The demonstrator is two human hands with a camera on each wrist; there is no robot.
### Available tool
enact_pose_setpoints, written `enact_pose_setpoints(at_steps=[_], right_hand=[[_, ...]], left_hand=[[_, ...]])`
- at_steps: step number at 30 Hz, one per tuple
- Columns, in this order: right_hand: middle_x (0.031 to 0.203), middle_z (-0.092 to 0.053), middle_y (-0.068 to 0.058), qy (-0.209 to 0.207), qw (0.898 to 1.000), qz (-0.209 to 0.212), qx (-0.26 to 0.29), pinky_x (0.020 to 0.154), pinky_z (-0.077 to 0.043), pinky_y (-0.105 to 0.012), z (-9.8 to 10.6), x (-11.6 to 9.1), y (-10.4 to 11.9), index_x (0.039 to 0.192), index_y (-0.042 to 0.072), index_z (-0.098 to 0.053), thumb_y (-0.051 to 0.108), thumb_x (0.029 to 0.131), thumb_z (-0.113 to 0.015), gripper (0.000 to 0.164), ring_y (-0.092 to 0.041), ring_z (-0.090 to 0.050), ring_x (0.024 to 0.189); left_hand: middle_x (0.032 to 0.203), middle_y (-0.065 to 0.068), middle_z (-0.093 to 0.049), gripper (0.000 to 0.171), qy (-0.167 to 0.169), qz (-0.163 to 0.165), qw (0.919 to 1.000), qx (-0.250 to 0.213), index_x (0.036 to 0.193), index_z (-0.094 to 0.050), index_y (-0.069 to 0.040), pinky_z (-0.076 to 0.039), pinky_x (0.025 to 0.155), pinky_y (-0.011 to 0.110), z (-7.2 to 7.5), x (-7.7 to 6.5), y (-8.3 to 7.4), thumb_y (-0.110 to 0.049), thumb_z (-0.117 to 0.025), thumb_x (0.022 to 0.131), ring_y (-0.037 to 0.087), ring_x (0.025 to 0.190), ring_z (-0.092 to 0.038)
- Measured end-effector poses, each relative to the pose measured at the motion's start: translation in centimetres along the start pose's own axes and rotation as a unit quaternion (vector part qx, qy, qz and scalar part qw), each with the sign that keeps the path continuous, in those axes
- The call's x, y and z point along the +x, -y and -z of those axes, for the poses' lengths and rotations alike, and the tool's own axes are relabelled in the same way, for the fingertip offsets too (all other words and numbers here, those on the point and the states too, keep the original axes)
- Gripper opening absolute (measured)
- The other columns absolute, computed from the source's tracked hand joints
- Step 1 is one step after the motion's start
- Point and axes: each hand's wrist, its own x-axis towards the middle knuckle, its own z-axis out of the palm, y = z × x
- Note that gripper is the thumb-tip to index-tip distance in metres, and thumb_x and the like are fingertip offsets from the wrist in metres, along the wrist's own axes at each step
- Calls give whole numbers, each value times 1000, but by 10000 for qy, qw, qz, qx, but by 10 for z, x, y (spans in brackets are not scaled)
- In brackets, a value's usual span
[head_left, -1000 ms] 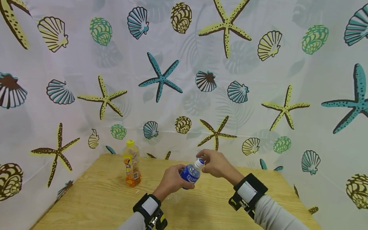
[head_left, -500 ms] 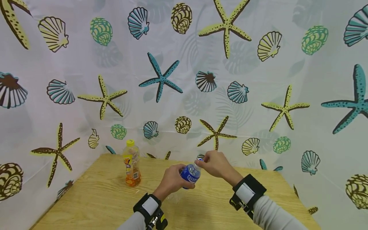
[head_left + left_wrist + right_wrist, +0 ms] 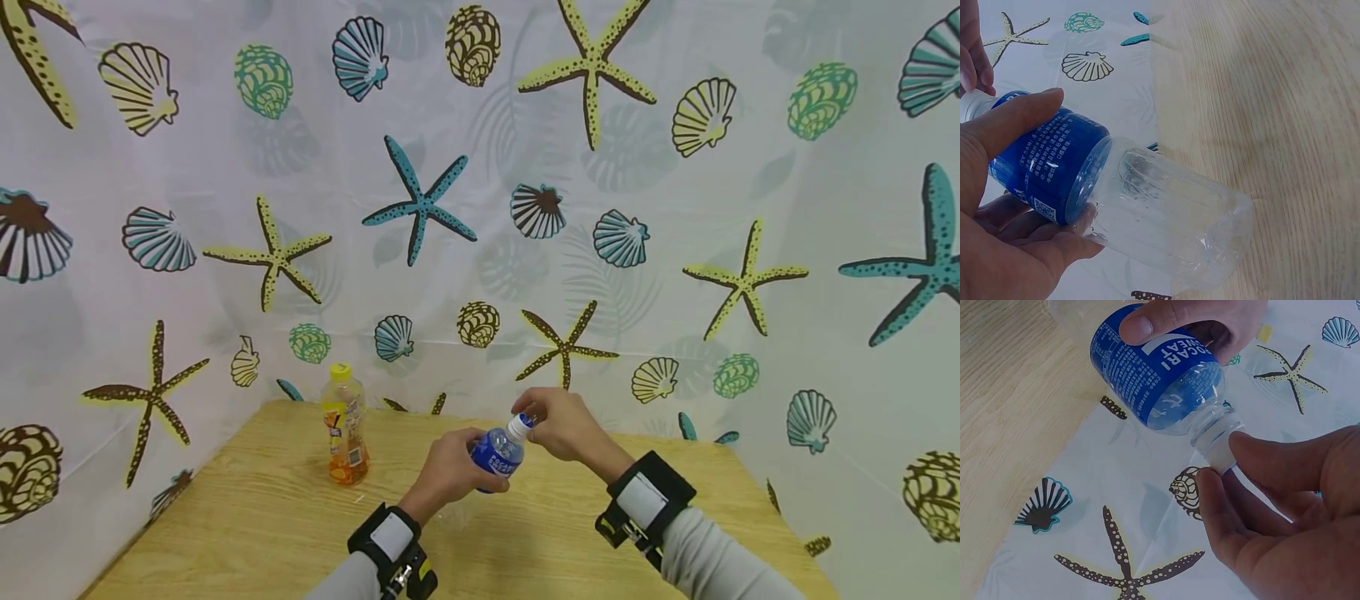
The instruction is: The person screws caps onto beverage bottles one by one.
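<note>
A clear plastic bottle [image 3: 498, 454] with a blue label hangs tilted above the table, its neck up to the right. My left hand [image 3: 452, 468] grips it round the label, thumb on the near side. In the left wrist view the bottle's bare lower part [image 3: 1175, 209] looks transparent, with no drink visible in it. At the neck sits a white cap [image 3: 521, 427] with a blue top. Thumb and fingers of my right hand [image 3: 562, 427] pinch this cap, as the right wrist view shows at the cap's side [image 3: 1217, 447].
On the wooden table [image 3: 247, 508], to the left, stands a bottle [image 3: 346, 433] with a yellow cap and some orange drink at its bottom. Behind the table hangs a white curtain [image 3: 495, 267] printed with starfish and shells.
The right hand turned over the cap half a second ago, hiding more of it, then turned back, so the cap's blue top shows again. The left hand and bottle stay put.
</note>
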Motion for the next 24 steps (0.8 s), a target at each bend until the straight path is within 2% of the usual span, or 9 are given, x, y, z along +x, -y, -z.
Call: enact_pose_setpoints(at_steps=[3, 7, 12, 15, 17, 21, 24], right_hand=[[100, -76, -12, -80, 10000, -26, -17, 79, -60, -43, 0, 1, 0, 108, 5, -72, 1, 84, -76, 24, -29, -71, 93], [92, -75, -9, -190, 9996, -106, -151, 71, -58, -38, -2, 1, -1, 100, 4, -74, 16, 89, -76, 17, -24, -69, 85], [77, -68, -4, -258, 9989, -246, -318, 56, -49, -30, -5, 3, -5, 86, 5, -71, 28, 92, -75, 24, -18, -61, 68], [77, -66, -4, -176, 9987, -347, -315, 55, -47, -28, -6, 3, -6, 88, 4, -69, 31, 91, -76, 28, -17, -58, 67], [83, -69, -6, -100, 9990, -359, -230, 58, -52, -30, -6, 3, -7, 98, 2, -69, 29, 88, -78, 30, -18, -62, 71], [102, -74, -14, -16, 9995, -283, 132, 73, -61, -38, -8, 4, -7, 118, 3, -66, 11, 83, -82, 39, -25, -70, 88], [106, -75, -15, -51, 9997, -134, 182, 79, -61, -43, -9, 5, -6, 117, 5, -69, -2, 81, -78, 38, -29, -72, 94]], left_hand=[[117, 16, -70, 74, -8, -22, 10000, 28, 129, -63, -2, -57, 91, 53, 0, 0, 0, -22, -96, 65, 33, 106, -68], [116, 16, -71, 74, -14, -82, 10000, 22, 129, -63, -2, -57, 91, 53, 1, 1, 1, -22, -96, 66, 33, 105, -68], [115, 16, -71, 73, 1, -100, 9999, -2, 128, -63, -2, -58, 90, 52, 1, 1, 1, -22, -96, 65, 32, 105, -68], [116, 16, -71, 73, 0, -75, 10000, 17, 128, -63, -2, -57, 90, 52, 2, 0, 1, -21, -96, 65, 33, 105, -68], [116, 16, -70, 73, -8, -59, 10000, 31, 128, -63, -2, -57, 91, 53, 2, -1, 2, -21, -96, 66, 33, 105, -68], [117, 16, -71, 74, -14, -44, 10000, -8, 129, -63, -2, -57, 92, 54, 3, -1, 2, -21, -96, 66, 33, 105, -68], [116, 16, -71, 73, -7, -52, 10000, -42, 129, -63, -2, -57, 91, 54, 4, -1, 2, -21, -96, 66, 33, 105, -68]])
